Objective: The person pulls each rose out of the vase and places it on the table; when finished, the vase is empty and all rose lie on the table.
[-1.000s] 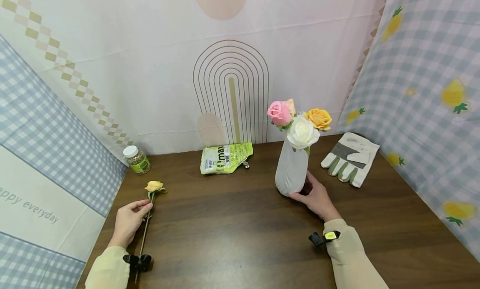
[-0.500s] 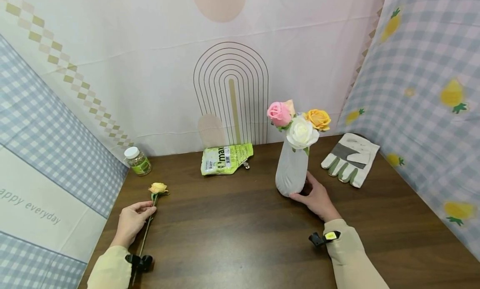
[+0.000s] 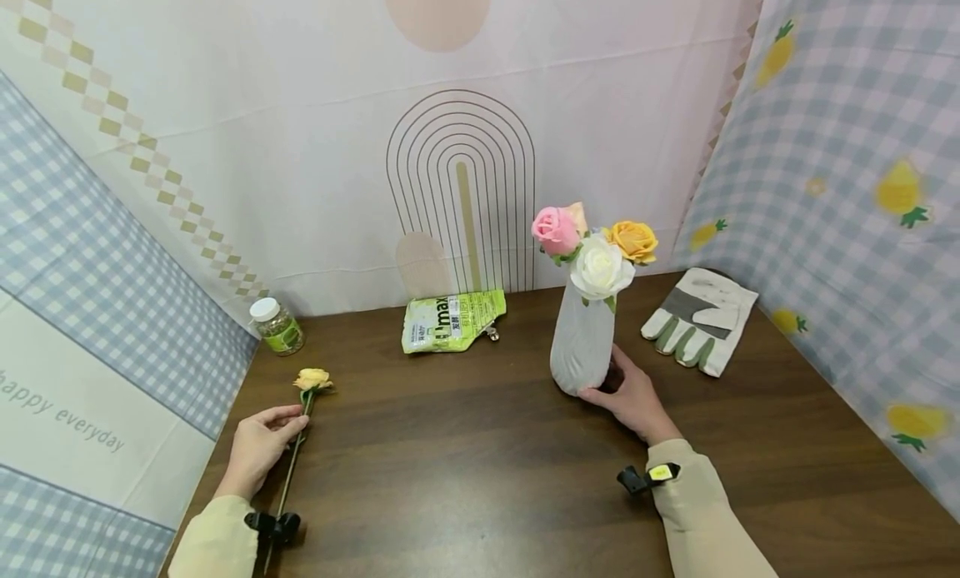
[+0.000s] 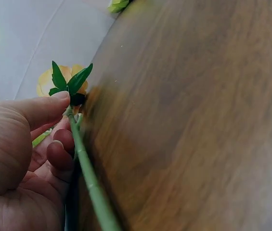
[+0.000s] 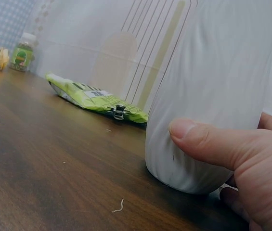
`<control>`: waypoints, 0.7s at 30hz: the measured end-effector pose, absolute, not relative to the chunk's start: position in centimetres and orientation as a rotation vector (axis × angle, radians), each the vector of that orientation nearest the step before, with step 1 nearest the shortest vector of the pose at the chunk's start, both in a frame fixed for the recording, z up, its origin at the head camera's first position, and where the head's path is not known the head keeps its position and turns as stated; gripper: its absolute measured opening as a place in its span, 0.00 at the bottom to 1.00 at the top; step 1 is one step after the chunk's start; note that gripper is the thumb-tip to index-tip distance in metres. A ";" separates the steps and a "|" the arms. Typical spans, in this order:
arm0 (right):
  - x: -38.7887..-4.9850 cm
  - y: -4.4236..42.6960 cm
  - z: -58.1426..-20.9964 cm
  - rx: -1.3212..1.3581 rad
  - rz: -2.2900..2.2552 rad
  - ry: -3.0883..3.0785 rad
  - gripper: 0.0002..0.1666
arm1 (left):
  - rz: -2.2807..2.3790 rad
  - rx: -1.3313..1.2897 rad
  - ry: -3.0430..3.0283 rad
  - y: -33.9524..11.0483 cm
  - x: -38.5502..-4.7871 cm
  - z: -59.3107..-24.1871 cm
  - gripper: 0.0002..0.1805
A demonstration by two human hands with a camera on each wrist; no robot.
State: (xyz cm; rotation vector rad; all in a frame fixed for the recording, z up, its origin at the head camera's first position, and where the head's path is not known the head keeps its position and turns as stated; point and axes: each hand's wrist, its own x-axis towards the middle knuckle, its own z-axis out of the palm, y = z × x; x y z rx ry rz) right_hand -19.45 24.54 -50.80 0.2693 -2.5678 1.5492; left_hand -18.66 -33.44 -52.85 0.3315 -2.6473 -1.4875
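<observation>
My left hand (image 3: 258, 446) pinches the green stem of a yellow artificial rose (image 3: 313, 380) just below its bloom, at the left of the table. In the left wrist view the stem (image 4: 88, 175) runs back toward the camera, thumb on one side and fingers on the other. With its thumb and fingers around the lower part, my right hand (image 3: 633, 399) grips a white ribbed vase (image 3: 581, 349). Pink, white, orange and pale peach roses stand in the vase. From the right wrist view, the vase base (image 5: 188, 180) sits on the table; the far fingers are mostly hidden behind it.
A white-capped jar (image 3: 277, 326) stands at the back left. The green bag (image 3: 453, 320), with a binder clip (image 5: 119, 112) on it, lies at the back middle. Right of the vase is a white-and-grey work glove (image 3: 701, 320). Printed cloth hangs around the wooden table (image 3: 450, 478).
My left hand and the yellow rose have shifted only slightly, and the head view has tilted up a little. The right hand keeps its hold on the vase.
</observation>
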 end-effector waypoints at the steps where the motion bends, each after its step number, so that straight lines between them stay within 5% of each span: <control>1: -19.5 24.5 -50.8 0.270 1.549 -2.568 0.53 | -1.483 0.331 -2.646 -33.6 -18.5 -52.8 0.24; 12: -19.6 24.4 -50.9 0.275 1.558 -2.569 0.54 | -1.325 0.292 -2.577 -32.9 -17.7 -49.3 0.21; 21: -19.8 24.7 -51.4 0.268 1.531 -2.580 0.54 | -1.358 -0.003 -2.421 -25.7 -17.7 -43.3 0.13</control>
